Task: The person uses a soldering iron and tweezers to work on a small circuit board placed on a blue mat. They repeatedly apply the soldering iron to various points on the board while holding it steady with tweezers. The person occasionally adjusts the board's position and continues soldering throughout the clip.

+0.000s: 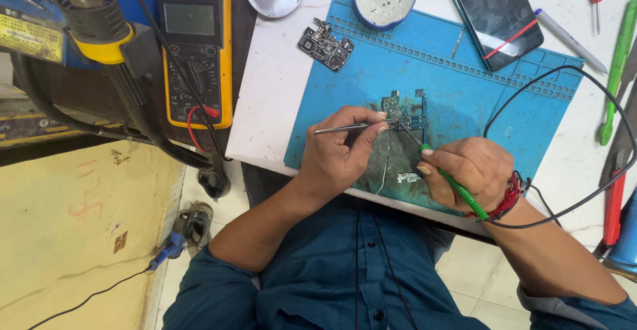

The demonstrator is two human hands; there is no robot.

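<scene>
circuit board mid-mat, left fingers around tweezers, right fingers around soldering iron

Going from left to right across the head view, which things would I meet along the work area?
Yellow multimeter → loose circuit board → left hand with tweezers → right hand with green soldering iron → green screwdriver.

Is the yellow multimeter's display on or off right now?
Off, it seems: the yellow multimeter lies face up, and its screen is blank grey, with no digits showing.
</scene>
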